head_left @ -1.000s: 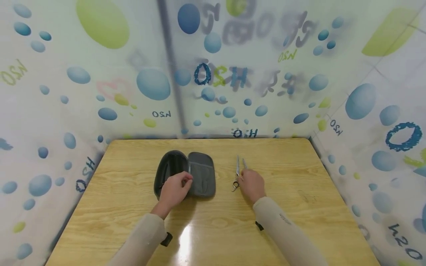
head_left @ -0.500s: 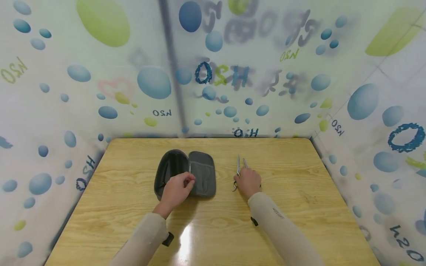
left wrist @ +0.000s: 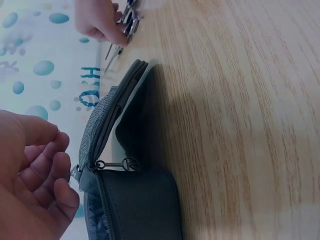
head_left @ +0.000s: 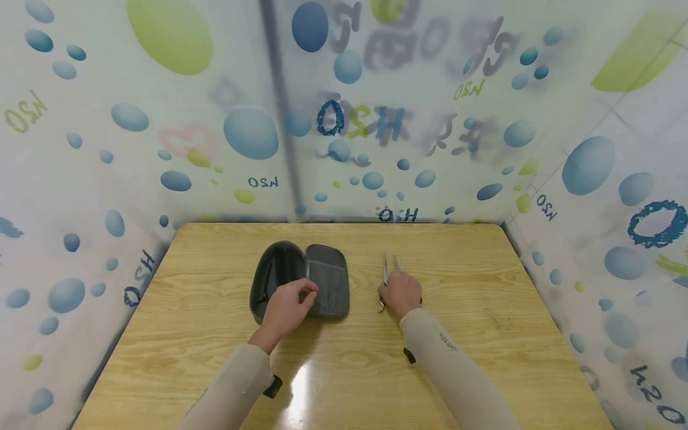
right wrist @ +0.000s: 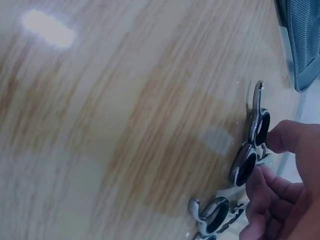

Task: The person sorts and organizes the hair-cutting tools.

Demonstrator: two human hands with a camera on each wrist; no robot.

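My right hand (head_left: 400, 292) pinches the left one of two pairs of hairdressing scissors (right wrist: 246, 146), thumb on one side of the handles and fingers on the other. These scissors lie low over the table, blades pointing away from me. Just to their right lies the second pair of scissors (right wrist: 204, 220), its handles partly hidden by the hand in the head view. My left hand (head_left: 287, 307) hovers above the near part of an unzipped dark grey case (head_left: 329, 280), fingers loosely curled with nothing between them. The case's deep half stands on the left, its flatter mesh-pocket half folded out right.
The wooden table (head_left: 355, 370) reaches back to a wall (head_left: 204, 167) printed with blue and green drops. A zipper pull (left wrist: 131, 164) hangs at the case's hinge-side corner. Light glares off the near tabletop.
My right hand has shifted slightly left onto the left pair of scissors, which has moved a little toward me. My left hand has stayed almost still over the case.
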